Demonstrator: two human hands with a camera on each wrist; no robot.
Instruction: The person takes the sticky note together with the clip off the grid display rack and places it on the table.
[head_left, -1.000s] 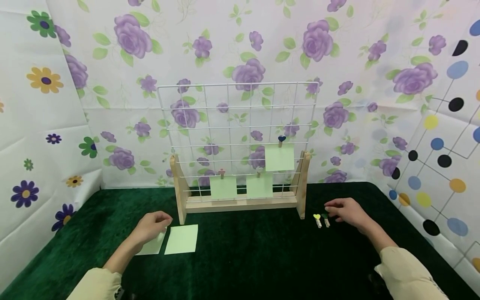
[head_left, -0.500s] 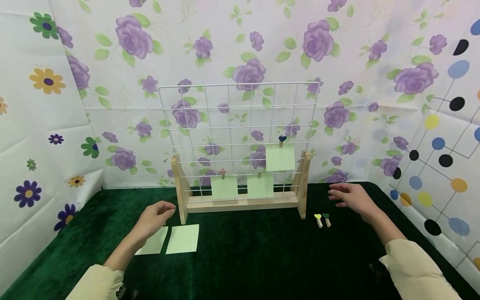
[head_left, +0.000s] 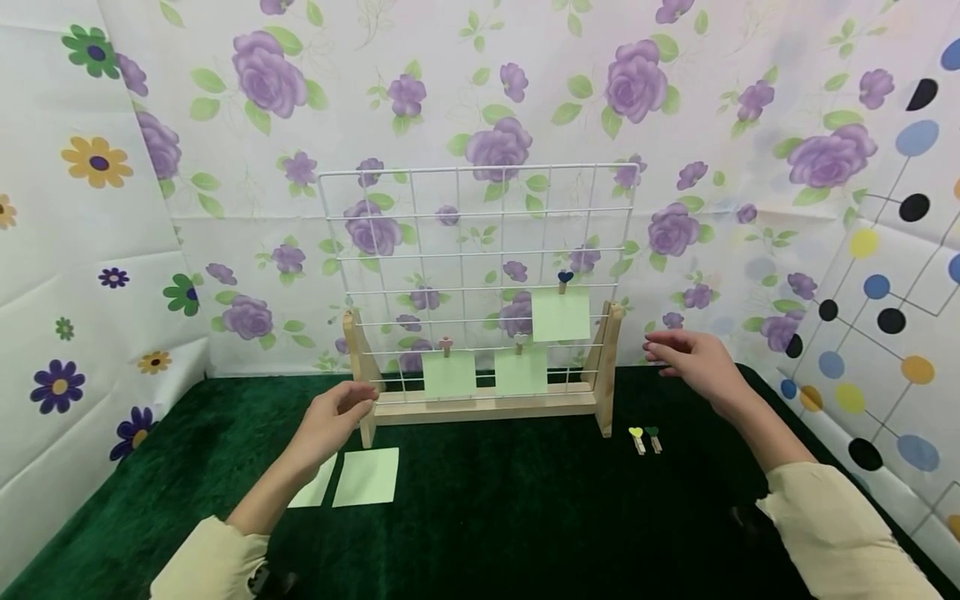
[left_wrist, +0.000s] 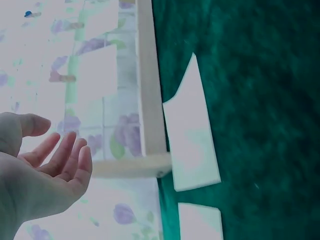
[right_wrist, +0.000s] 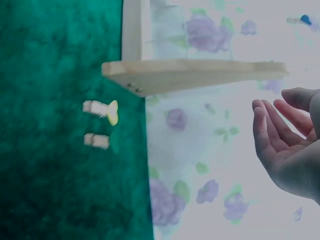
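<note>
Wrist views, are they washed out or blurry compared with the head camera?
Head view: evenly lit and sharp, wire grid crisp, slight wide-angle bending at the edges. Left wrist view: wallpaper overexposed, paper notes blown out white, left hand soft. Right wrist view: similar glare, two clothespins blurred on the green cloth.

— What's by the left hand (head_left: 335, 419)?
— A wire grid (head_left: 480, 250) on a wooden stand (head_left: 483, 403), upright at the back of the green cloth. The hand hovers just before its left post, fingers relaxed, holding nothing.
— And the right hand (head_left: 693, 363)?
— Raised beside the right post (also holding nothing). Two pegs (head_left: 645, 439) lie below it, well apart from its fingers.
— Papers?
— Two green sheets (head_left: 365, 477) lie flat under the left wrist.
</note>
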